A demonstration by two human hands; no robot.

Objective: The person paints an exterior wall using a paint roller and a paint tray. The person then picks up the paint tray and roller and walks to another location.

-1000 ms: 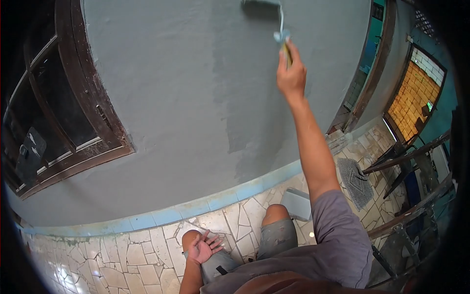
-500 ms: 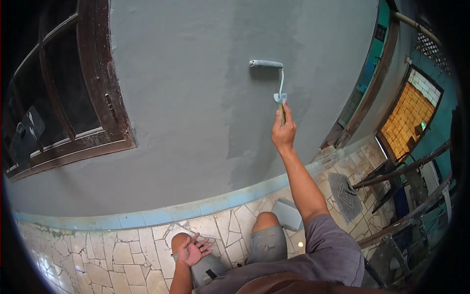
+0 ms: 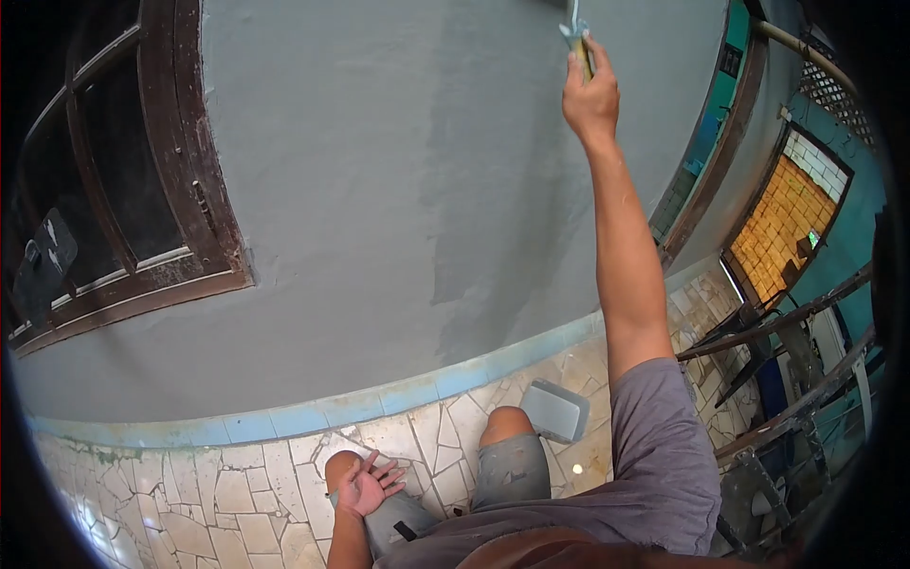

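My right hand is raised high on the grey wall, closed around the handle of a paint roller. Only the handle and part of the wire frame show; the roller's sleeve lies almost wholly beyond the top edge of the view. A darker, wet-looking band runs down the wall below and to the left of that hand. Low in the view, my left hand rests palm up on my left knee, fingers spread, holding nothing.
A dark wooden window frame is at the left. Light blue tiles edge the wall's foot above a stone-patterned floor. A grey container sits near my right knee. At the right stand a wooden ladder-like frame and a doorway.
My right hand has moved up and slightly right with the paint roller, carrying its sleeve nearly out of view. The left hand stays on the knee.
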